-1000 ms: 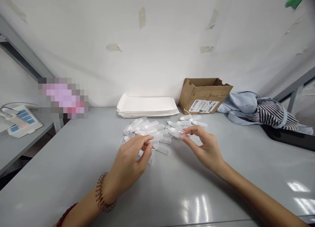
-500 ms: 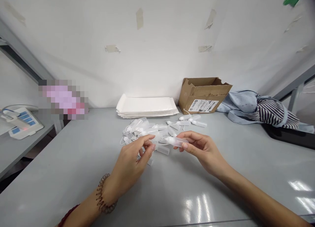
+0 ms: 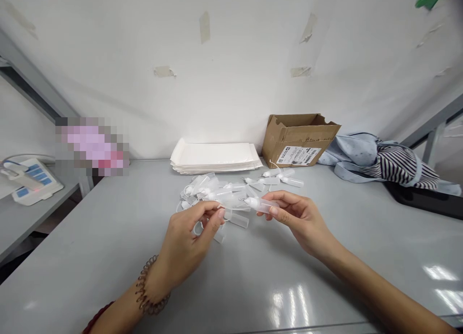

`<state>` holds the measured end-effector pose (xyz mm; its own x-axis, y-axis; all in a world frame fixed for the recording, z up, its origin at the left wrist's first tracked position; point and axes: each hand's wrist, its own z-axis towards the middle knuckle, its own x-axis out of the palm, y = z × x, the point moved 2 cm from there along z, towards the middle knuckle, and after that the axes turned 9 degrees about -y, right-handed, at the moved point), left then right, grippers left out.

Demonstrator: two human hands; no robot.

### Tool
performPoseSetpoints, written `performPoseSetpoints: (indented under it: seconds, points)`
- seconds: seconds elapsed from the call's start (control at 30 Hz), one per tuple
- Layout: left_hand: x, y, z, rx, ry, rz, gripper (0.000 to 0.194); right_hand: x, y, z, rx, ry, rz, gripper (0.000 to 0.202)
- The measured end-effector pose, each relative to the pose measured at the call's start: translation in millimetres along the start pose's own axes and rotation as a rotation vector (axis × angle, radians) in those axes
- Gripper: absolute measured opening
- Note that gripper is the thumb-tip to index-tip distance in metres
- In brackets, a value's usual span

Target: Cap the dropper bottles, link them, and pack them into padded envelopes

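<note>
My right hand (image 3: 294, 215) holds a small translucent needle-tip bottle (image 3: 263, 205) between thumb and fingers. Its thin metal tip points left, uncovered. A thin white cap strap (image 3: 235, 208) stretches from the bottle's neck towards my left hand (image 3: 191, 242). There, thumb and forefinger pinch the strap's far end; the cap itself is hidden by the fingers. Just behind both hands, several more such bottles (image 3: 217, 193) lie in a loose heap on the grey table (image 3: 231, 285). A few others (image 3: 285, 177) lie further right.
Against the wall is a stack of white padded envelopes (image 3: 217, 155). An open cardboard box (image 3: 304, 138) stands right of it. Further right lie a pale blue cloth bag (image 3: 352, 153) and a black tray (image 3: 423, 201). A white device (image 3: 38, 179) sits on a side table at left.
My left hand has drawn slightly left and down, so the strap now shows stretched between the hands. My right hand and the bottle have shifted slightly right and up.
</note>
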<state>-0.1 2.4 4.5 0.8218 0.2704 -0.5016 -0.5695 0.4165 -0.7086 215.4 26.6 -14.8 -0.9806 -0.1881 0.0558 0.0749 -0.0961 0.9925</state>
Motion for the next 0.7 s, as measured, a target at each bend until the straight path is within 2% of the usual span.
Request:
performPoseSetpoints:
  seconds: [0.13, 0.43, 0.7]
  points:
    - [-1.8, -1.2, -0.3, -0.008, 0.003, -0.012, 0.016, 0.4, 2.0, -0.2, 0.025, -0.010, -0.048, 0.017]
    - [2.0, -4.5, -4.5, 0.140, 0.140, -0.056, 0.017, 5.8, 5.7, -2.7, 0.065, 0.037, -0.089, 0.019]
    - [2.4, -4.8, -4.6, 0.149, 0.147, -0.060, 0.017, 6.3, 6.9, -3.2, 0.069, 0.039, -0.081, 0.019]
